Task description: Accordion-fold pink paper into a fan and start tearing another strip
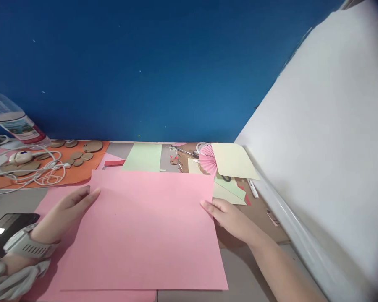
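A large pink sheet of paper (151, 235) is held up in front of me, one side in each hand. My left hand (72, 207) pinches its left edge with the thumb on top; the fingers behind are partly hidden. On the right edge, my right hand (227, 216) grips the sheet, thumb on the front face and fingers behind it. Another pink sheet (47, 272) lies on the table beneath, showing at the left and lower left. A pink pleated paper fan (208, 159) rests beyond my right hand, partly under a pale yellow sheet (236, 161).
White wired earphones (50, 176) and round cardboard pieces (93, 146) lie on orange paper (91, 167). A plastic bottle (20, 126) stands behind them. A phone (11, 228) is at left. Green paper (141, 157) lies at the back. A blue wall (145, 75) and white panel (334, 126) bound the table.
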A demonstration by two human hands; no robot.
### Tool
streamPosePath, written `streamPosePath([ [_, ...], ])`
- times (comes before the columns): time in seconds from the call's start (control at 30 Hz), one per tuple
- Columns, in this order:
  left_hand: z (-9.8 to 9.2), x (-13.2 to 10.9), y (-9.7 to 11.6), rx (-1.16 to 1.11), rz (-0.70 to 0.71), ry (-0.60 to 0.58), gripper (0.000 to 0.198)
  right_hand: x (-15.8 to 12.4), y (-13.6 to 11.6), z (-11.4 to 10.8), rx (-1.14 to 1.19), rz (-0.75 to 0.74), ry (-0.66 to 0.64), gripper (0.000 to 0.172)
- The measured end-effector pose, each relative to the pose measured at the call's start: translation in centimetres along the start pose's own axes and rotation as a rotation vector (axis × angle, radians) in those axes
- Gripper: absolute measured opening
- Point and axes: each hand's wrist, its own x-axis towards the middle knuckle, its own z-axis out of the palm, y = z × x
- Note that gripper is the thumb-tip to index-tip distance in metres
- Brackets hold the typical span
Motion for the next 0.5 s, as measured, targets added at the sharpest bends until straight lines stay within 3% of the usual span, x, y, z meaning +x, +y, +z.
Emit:
streamPosePath([
  [0.1, -0.2, 0.2, -0.2, 0.047, 0.023, -0.106, 0.046, -0.2, 0.0, 0.2, -0.161, -0.001, 0.076, 0.045],
  [0.3, 0.1, 0.3, -0.3, -0.027, 0.007, -0.111, 0.043, 0.1, 0.3, 0.5, -0.156, -0.01, 0.107, 0.044],
  [0.5, -0.2, -0.4, 0.7, -0.35, -0.139, 0.005, 0.042, 0.4, 0.4, 0.0, -0.023, -0.077, 0.154, 0.04],
])
